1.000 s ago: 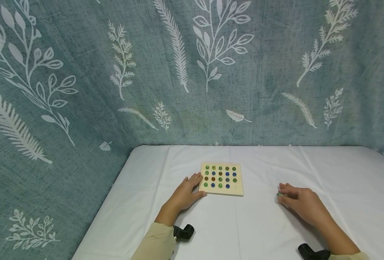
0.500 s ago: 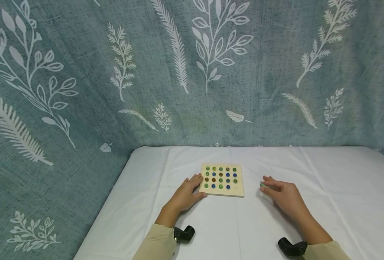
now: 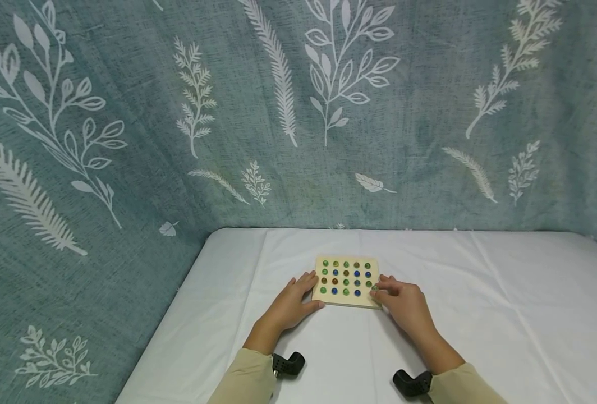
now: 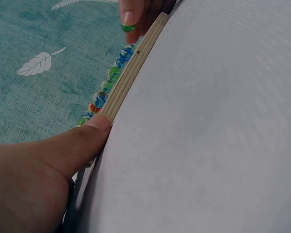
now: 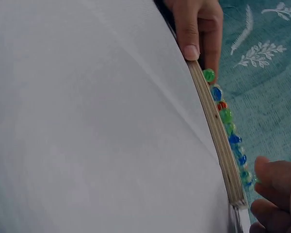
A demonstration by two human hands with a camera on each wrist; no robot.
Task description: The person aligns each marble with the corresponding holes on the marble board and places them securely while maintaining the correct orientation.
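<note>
A pale wooden board (image 3: 346, 301) lies on the table, bearing rows of green, blue and brown-orange glass marbles (image 3: 346, 273). My left hand (image 3: 289, 304) rests at its left side, fingers on the left edge and the thumb against the near edge by the corner. Over the board's near right corner, my right hand (image 3: 405, 306) pinches a green marble (image 4: 128, 28) between thumb and fingertips. The left wrist view shows that marble close above the end of the marble row. My right thumb covers the corner spot on the board in the head view.
A white cloth (image 3: 480, 314) with fold creases covers the table. Behind it and along the left hangs a blue-green curtain (image 3: 298, 185) with white leaf prints. Each wrist wears a black camera mount (image 3: 289, 365).
My right hand has moved left from the table's right part to the board's near right corner, carrying the green marble. The left hand stays at the board's left edge.
</note>
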